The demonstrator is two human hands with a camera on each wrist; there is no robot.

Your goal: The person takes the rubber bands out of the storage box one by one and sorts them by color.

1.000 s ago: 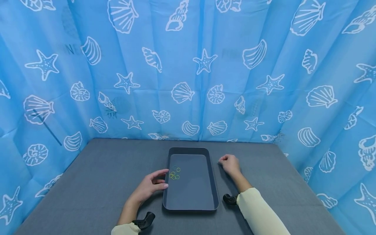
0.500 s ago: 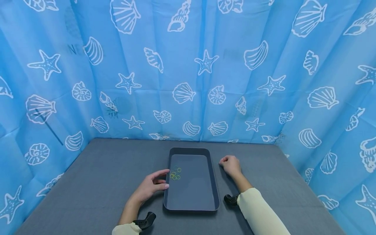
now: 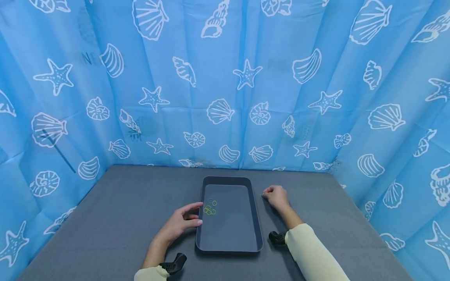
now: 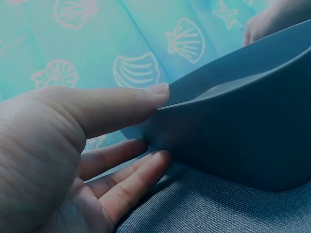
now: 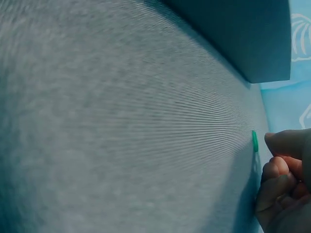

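Observation:
A dark grey rectangular tray (image 3: 228, 242) lies on the cloth. My left hand (image 3: 179, 222) rests at its left side, fingers spread; in the left wrist view the thumb (image 4: 146, 97) lies at the rim and the other fingertips are against the outer wall. Several thin yellow-green rings, like small rubber bands (image 3: 213, 212), lie in the tray's left half. Right of the tray, my right hand (image 3: 277, 197) is held low over the cloth with curled fingers. A small green band-like piece (image 5: 254, 141) shows just beyond its thumb tip, with a slight gap between.
Grey cloth (image 3: 140, 195) covers the table under everything. A blue curtain (image 3: 225, 78) with white shells and starfish encloses the back and sides. Black wrist devices (image 3: 174, 264) sit at both pale sleeves, the right one beside the tray's right wall.
The head view has shifted very slightly. Both hands, the tray and the rings keep the same places.

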